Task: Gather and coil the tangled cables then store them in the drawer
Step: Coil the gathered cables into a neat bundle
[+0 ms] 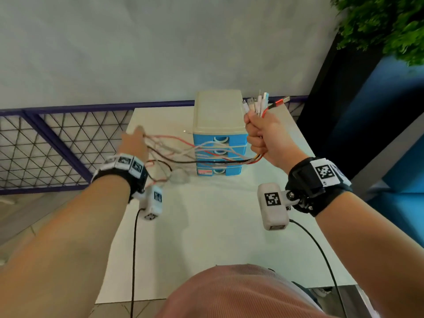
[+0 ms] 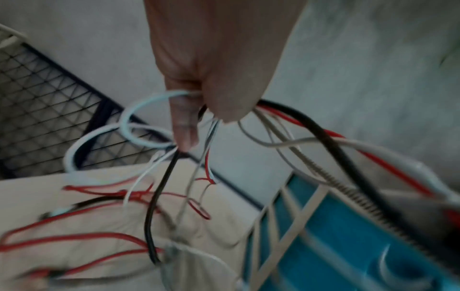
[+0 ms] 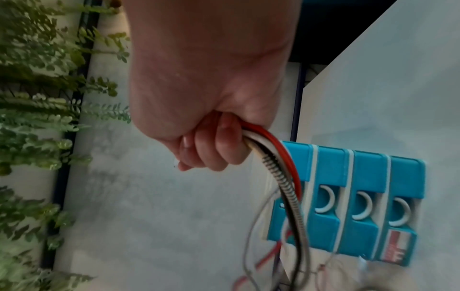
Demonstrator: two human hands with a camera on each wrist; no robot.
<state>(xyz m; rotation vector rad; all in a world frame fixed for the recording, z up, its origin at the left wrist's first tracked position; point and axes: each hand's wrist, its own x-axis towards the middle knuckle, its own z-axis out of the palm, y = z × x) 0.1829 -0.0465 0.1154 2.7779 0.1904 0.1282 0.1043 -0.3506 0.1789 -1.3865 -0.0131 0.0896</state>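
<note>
Light, limp cables strung between my two hands, above the table

My left hand (image 1: 134,143) pinches the loose strands of the cables (image 1: 183,154), fingers curled; they're soft and springy, best taken near the plugs. Red, white, black and one braided, they span in front of the blue drawer unit (image 1: 219,134) to my right hand (image 1: 266,138), fisted round the bunched plug ends.

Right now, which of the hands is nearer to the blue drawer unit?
Right. The right hand grips the cable ends just beside the drawer unit, at its top right corner. The left hand holds the cable bundle farther off, to the unit's left.
</note>
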